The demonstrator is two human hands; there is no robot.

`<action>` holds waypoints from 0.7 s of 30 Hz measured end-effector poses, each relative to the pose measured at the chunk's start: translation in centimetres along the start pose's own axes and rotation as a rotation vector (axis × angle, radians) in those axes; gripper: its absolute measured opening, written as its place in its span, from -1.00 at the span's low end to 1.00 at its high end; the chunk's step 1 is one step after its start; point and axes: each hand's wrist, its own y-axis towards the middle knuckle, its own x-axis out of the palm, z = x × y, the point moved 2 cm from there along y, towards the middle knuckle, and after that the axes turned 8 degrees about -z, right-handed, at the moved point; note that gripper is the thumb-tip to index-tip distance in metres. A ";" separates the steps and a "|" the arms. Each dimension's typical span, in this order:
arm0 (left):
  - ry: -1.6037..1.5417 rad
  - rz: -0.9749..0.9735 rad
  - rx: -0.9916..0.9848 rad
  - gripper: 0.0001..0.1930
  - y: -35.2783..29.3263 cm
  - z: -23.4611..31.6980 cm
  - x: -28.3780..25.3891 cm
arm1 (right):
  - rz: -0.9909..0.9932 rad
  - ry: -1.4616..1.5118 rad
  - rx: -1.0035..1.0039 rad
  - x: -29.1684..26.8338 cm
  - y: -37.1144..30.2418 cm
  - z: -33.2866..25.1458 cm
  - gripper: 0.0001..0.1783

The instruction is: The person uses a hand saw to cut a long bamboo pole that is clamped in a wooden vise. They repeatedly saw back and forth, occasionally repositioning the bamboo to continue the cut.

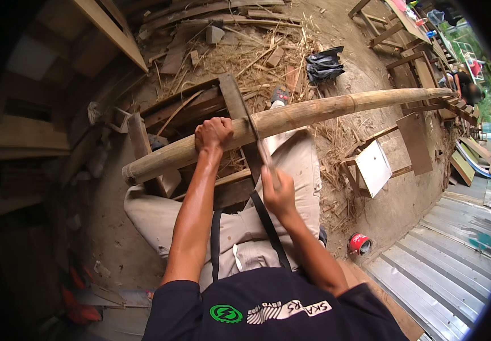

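Observation:
A long, thick bamboo pole (308, 112) runs across in front of me, rising toward the far right. It rests over a low wooden bench frame (235, 98). My left hand (214, 134) is closed on the pole's left part, knuckles up. My right hand (278, 192) grips the light handle of a narrow-bladed cutting tool (255, 132). The blade, seen nearly edge-on, lies against the pole just right of my left hand. Whether it is a saw or a large knife I cannot tell. My knees are spread beneath the pole.
Bamboo shavings and scrap wood (245, 54) litter the ground ahead, with a black plastic bag (324, 64). On the right are a white board (374, 169), a red can (360, 244) and corrugated metal sheets (444, 258). Another person (468, 85) is near the pole's far end.

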 end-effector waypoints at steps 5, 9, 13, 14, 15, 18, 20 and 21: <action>-0.052 -0.022 -0.074 -0.52 2.7 0.4 -1.2 | 0.007 -0.089 -0.094 -3.5 -14.3 2.5 -0.72; -0.030 0.154 0.094 -0.63 0.0 0.4 -0.2 | 0.052 -0.019 0.203 -3.6 -12.6 8.2 -0.60; 0.095 0.374 0.249 -0.85 -4.3 0.5 1.4 | 0.057 0.138 0.115 -3.0 -5.3 10.0 -0.58; 0.093 0.384 0.261 -0.86 -4.9 0.5 1.6 | 0.052 0.153 0.097 -3.0 -4.2 9.7 -0.59; 0.085 0.443 0.282 -0.89 -5.4 0.6 1.8 | 0.048 0.166 0.085 -3.0 -3.7 9.0 -0.59; 0.071 0.467 0.284 -0.88 -5.7 0.6 2.0 | 0.008 0.176 0.102 -2.7 -3.7 7.4 -0.60; 0.064 0.439 0.266 -0.88 -5.5 0.6 2.0 | 0.020 0.180 0.115 -2.3 -4.2 7.2 -0.61; 0.076 0.416 0.261 -0.84 -5.3 0.7 1.9 | 0.014 0.139 0.078 -2.1 -4.5 7.5 -0.60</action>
